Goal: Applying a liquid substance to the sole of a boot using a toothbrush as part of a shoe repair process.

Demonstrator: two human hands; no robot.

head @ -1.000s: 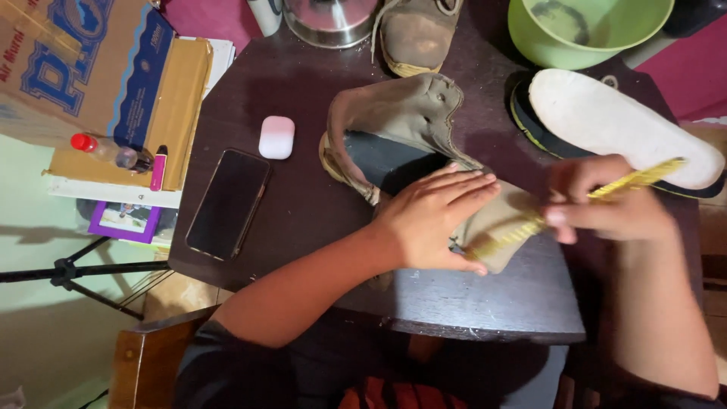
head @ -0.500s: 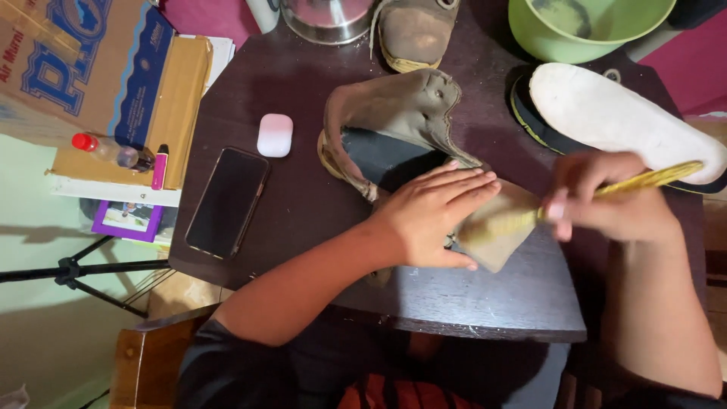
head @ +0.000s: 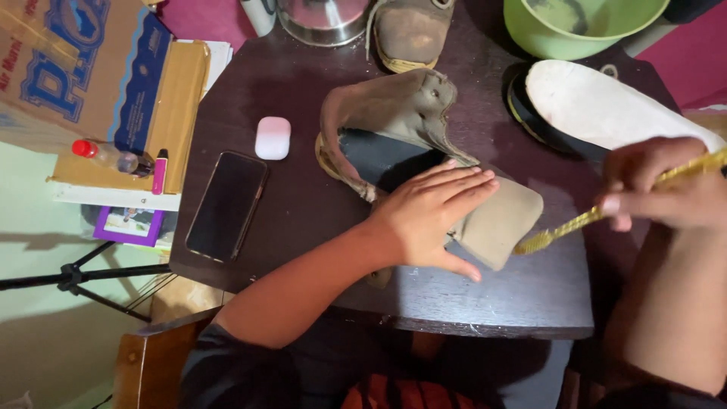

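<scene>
On the dark table lies a tan boot on its side, toe toward the person, pinned by the left hand pressed flat with fingers spread. The right hand pinches a yellow toothbrush; half a second ago its bristles sat on the toe, and now they have slid just off its edge, so a scrubbing stroke looks finished.

Left hand flat on tan boot, pinning it to dark table. Right hand grips yellow toothbrush, bristles at toe.
</scene>
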